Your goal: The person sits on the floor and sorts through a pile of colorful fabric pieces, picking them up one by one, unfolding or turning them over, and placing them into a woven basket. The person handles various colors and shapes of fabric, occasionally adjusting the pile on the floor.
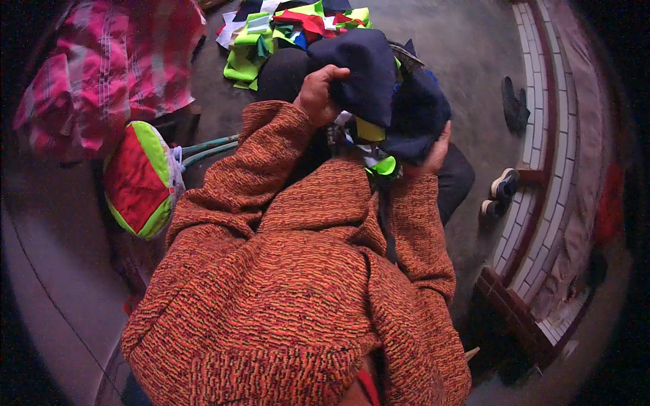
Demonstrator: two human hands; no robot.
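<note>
plainly, the dark navy cloth (359, 71) sits just above the middle of the frame, between the two hands, over the person's lap. the left hand (319, 96) is on its left side, thumb laid over the upper face and fingers curled beneath, so it is clamped on the cloth. the right hand (437, 150) lies at the lower right edge of the dark fabric, its fingers mostly hidden; whether it grips or only supports, i cannot tell. the key relation is this: the cloth's long axis slants from upper left to lower right, from one hand towards the other, and the left hand sits higher in the frame. a fold parts it into two lobes, though whether it is one piece or two is unclear. in that gap, nearer the right hand, a yellow patch (370, 130) and a bright green scrap (384, 166) show. a pile of coloured scraps (298, 30) lies on the floor (467, 74) at top centre, beyond the left hand, and a red and green stuffed piece (137, 181) is at the left of the frame.
</note>
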